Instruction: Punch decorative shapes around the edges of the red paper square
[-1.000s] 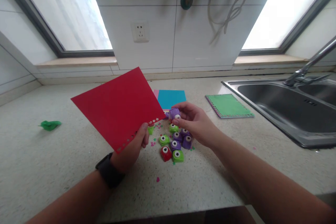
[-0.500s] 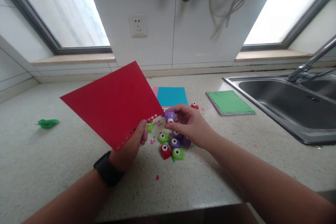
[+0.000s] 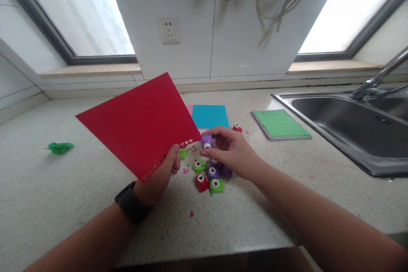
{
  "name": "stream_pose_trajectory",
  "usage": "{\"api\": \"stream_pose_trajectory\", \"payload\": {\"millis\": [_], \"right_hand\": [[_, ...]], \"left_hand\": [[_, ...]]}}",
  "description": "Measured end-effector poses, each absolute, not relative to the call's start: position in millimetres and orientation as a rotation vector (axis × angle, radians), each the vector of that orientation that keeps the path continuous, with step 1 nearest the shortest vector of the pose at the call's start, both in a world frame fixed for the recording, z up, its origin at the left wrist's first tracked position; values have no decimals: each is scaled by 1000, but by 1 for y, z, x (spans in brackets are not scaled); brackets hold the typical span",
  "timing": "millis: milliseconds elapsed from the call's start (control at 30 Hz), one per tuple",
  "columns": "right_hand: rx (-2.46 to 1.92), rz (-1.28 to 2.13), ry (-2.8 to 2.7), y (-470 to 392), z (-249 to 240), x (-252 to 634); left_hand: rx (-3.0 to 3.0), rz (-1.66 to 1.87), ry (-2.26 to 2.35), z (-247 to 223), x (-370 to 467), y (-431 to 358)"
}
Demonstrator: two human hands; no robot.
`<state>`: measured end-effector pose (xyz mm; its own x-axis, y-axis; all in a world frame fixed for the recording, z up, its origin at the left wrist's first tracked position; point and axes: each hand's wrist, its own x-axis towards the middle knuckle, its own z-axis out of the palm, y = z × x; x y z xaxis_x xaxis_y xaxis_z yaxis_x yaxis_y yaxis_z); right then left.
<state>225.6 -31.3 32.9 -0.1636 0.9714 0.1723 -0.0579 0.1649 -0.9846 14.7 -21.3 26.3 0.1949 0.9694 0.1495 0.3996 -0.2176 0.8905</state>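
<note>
A sheet of red paper (image 3: 140, 123) is tilted up in the air, its lower edge pinched by my left hand (image 3: 164, 172). Small shapes, stars among them, are punched along that edge. My right hand (image 3: 234, 151) grips a purple craft punch (image 3: 207, 140) between thumb and fingers, at the paper's right corner. Whether the corner sits inside the punch's slot I cannot tell. Below the hands lie more craft punches: a green one (image 3: 199, 165), a red one (image 3: 202, 182), another green one (image 3: 216, 185) and a purple one (image 3: 213, 172). Colored paper bits are scattered around them.
Behind the hands lies blue paper (image 3: 210, 115) over pink. A stack of paper with a green top sheet (image 3: 282, 124) is by the steel sink (image 3: 344, 131). A small red punch (image 3: 237, 128) lies behind my right hand. Something crumpled and green (image 3: 60, 148) is at left.
Hardly anything differs. The view has shifted slightly, while both hands keep hold of the red paper and the purple craft punch.
</note>
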Motion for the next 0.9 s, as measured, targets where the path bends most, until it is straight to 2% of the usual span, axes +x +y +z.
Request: {"api": "stream_pose_trajectory", "payload": {"millis": [900], "right_hand": [[-954, 1337, -1308, -31, 39, 223]], "left_hand": [[1759, 928, 1352, 31, 17, -25]]}}
